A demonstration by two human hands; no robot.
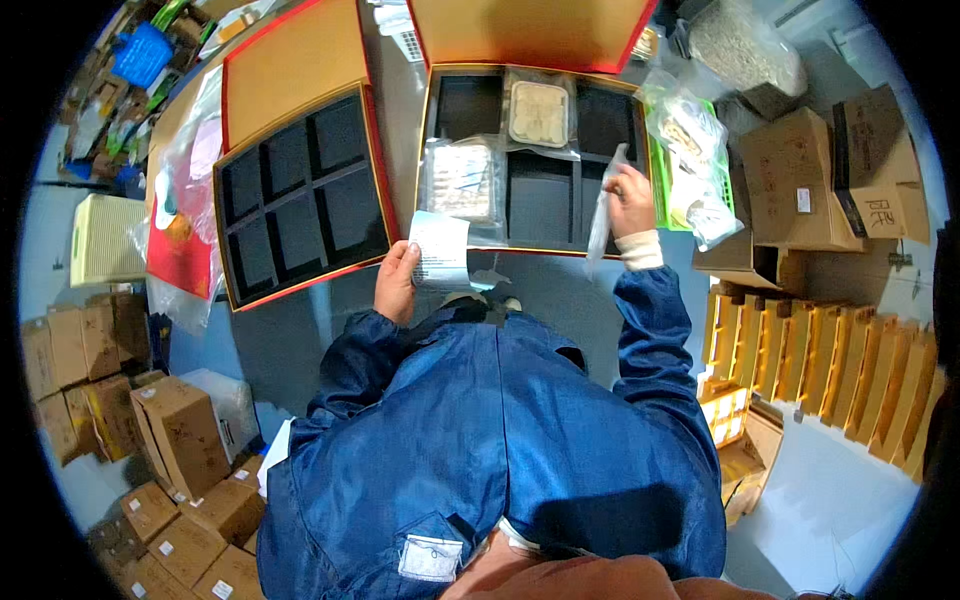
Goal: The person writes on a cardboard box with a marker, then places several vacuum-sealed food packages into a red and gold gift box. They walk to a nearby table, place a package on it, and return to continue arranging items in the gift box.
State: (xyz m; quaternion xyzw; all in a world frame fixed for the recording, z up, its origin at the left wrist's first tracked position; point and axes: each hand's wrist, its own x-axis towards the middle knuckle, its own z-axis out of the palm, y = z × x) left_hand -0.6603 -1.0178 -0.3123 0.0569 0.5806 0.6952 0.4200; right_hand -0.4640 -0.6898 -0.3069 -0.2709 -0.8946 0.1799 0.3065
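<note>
My left hand (397, 283) pinches a small sheet of printed paper (441, 251) between thumb and fingers, just off the near edge of a red-edged box (525, 249). That box has a black insert divided into compartments. In its near-left compartment lies a clear-wrapped pack (461, 180). A clear bag with a white tray (538, 114) of pale pieces sits in the back-middle one. Over the right side of the box, my right hand (631, 201) grips a narrow clear plastic bag (600, 221), seen nearly edge-on; its contents cannot be made out.
To the left stands a second open box (300, 195) with black compartments. A green plastic basket (661, 187) holding clear bags (686, 135) adjoins the right side. Cardboard cartons (787, 180) are piled at right, more cartons (184, 435) at lower left. Yellow panels (817, 360) stand in a row.
</note>
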